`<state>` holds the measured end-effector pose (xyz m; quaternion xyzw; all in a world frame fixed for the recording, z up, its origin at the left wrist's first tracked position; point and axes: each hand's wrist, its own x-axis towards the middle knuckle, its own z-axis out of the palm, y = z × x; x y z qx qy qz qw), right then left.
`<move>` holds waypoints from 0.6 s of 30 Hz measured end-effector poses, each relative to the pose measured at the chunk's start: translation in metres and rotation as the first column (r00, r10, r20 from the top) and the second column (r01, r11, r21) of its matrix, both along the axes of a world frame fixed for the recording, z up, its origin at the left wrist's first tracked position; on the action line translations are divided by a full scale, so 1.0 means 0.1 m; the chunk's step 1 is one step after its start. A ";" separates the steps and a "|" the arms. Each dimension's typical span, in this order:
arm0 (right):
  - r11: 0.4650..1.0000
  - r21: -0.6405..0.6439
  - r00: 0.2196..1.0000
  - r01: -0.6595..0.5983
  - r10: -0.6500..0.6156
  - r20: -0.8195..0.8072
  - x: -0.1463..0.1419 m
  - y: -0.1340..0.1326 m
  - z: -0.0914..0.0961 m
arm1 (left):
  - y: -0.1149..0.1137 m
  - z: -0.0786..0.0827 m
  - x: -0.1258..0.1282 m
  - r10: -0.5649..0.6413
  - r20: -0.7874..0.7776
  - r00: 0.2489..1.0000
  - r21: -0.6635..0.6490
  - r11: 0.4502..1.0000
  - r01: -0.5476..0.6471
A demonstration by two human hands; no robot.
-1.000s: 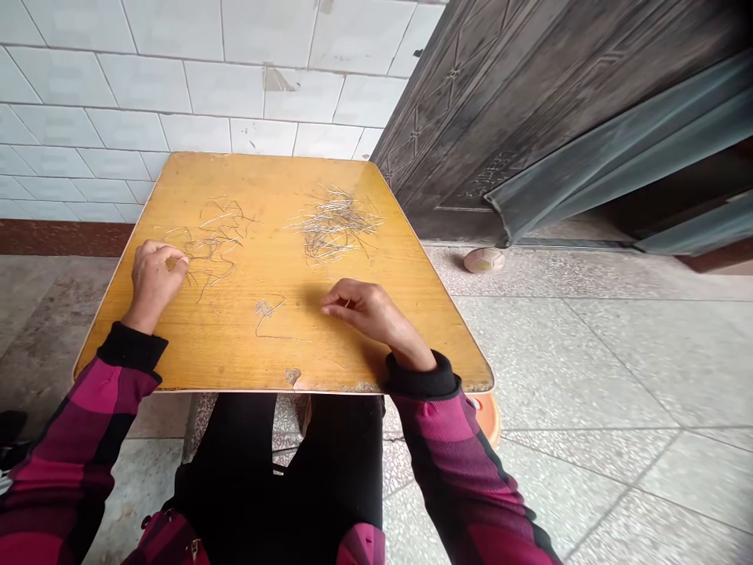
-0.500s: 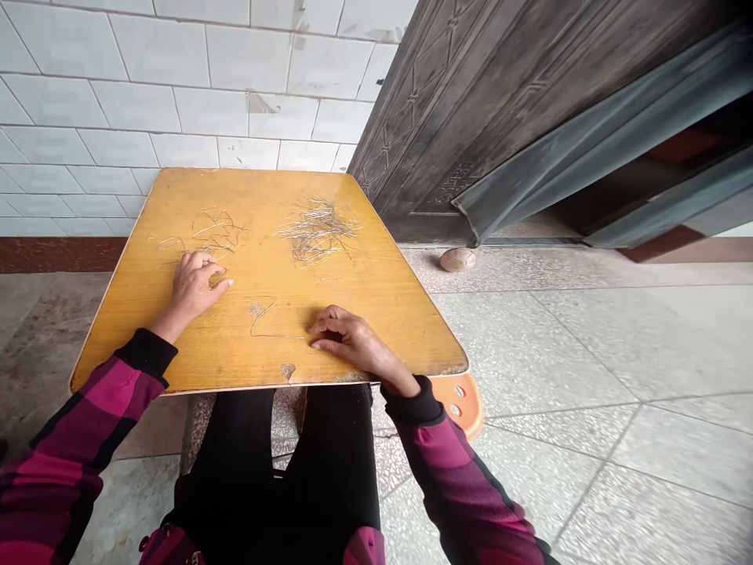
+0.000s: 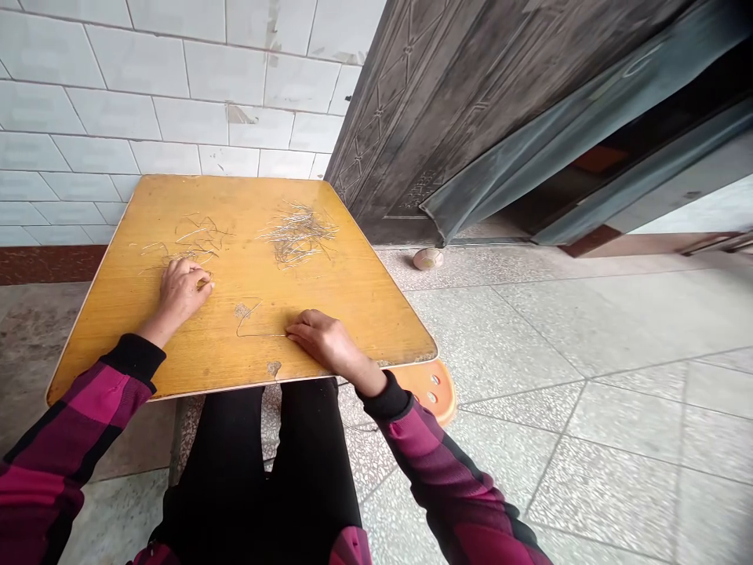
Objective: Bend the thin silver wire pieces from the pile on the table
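Observation:
A thin bent wire (image 3: 259, 335) lies on the yellow wooden table (image 3: 353, 314), one arm of it angled up and away. My right hand (image 3: 323, 337) pinches the wire's right end between thumb and fingers. Over to the left, my left hand (image 3: 180, 294) rests low at the near side of a loose scatter of wires (image 3: 200, 235). Its thumb and forefinger curl close together; whatever is between them is too small to make out. A denser heap of silvery wires (image 3: 300, 235) lies at the table's far right.
A white tiled wall (image 3: 223, 71) stands behind the table, with a dark carved door (image 3: 405, 118) and a grey curtain (image 3: 500, 173) to the right. An orange stool (image 3: 432, 388) shows under the right corner. A ball-like object (image 3: 428, 259) lies on the floor.
My right hand has closed its fingers on the bent wire's end. The left thumb and forefinger have drawn nearer each other. The whole view has shifted slightly right.

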<state>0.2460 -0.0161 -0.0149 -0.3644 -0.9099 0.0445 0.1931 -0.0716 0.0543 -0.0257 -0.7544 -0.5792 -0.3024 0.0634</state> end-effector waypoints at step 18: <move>0.998 -0.003 0.790 -0.070 0.058 0.610 -0.36 0.20 0.51 | 0.01 0.07 -0.07 0.042 0.072 0.996 0.072 0.996 -0.048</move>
